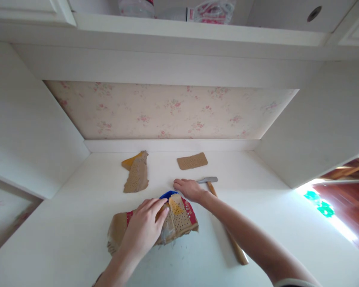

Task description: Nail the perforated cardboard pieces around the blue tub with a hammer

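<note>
A torn brown paper package [182, 219] with red printed bands and rows of small holes lies on the white surface, clear tape across its front. Blue material [169, 194] shows at its opening. My left hand [146, 221] is closed on the package, thumb and fingers at the torn opening. Beyond the package's far right edge, my right hand [189, 189] rests low with its fingers bunched together; whatever they hold, if anything, is hidden. A hammer [237, 251] with a wooden handle lies to the right, its metal head near my right hand and its handle partly under my forearm.
A torn cardboard piece [137, 175] with a yellowish flap lies at the back left, and a smaller cardboard strip [192, 161] at the back middle. White panels flank the surface. Overhead, a shelf [197, 34] holds plastic-wrapped items [214, 12]. Green objects [320, 203] appear at far right.
</note>
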Available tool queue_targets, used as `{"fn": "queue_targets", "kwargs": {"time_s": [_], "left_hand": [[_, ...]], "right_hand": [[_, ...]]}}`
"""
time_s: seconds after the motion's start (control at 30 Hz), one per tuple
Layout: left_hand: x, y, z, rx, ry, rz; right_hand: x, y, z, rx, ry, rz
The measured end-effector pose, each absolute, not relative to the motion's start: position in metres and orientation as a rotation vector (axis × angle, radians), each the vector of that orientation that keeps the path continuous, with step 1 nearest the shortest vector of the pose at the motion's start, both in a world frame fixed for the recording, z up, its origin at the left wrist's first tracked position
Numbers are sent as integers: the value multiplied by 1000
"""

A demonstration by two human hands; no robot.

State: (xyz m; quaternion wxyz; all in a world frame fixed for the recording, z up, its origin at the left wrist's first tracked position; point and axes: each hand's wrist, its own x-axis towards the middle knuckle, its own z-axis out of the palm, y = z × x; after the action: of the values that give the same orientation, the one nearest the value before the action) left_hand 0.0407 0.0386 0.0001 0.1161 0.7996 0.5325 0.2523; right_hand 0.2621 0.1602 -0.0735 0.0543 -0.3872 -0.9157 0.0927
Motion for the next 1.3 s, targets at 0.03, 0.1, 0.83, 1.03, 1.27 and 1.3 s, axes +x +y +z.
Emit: {"fn": "queue_targets", "kwargs": {"time_s": [0.03,0.1,0.83,1.03,1.27,1.3], "left_hand": [[43,39,1,2328,1541,756],[50,41,4,2286,1481,801],[89,67,-18,1944,1194,1011],[88,67,-19,1936,1190,1024],[92,66,-11,1903,1170,1053],[92,66,-10,1908,1158,1052]], "right_hand": [[263,160,-74,-1212,-2701,302],[264,158,-71,-1300,-2497,337],[260,48,-40,-1338,-1510,801],[259,46,-32,-1302,-1613,722],[258,46,-26,-1258,-1714,677],[258,46,-26,-1257,-1721,673]]}}
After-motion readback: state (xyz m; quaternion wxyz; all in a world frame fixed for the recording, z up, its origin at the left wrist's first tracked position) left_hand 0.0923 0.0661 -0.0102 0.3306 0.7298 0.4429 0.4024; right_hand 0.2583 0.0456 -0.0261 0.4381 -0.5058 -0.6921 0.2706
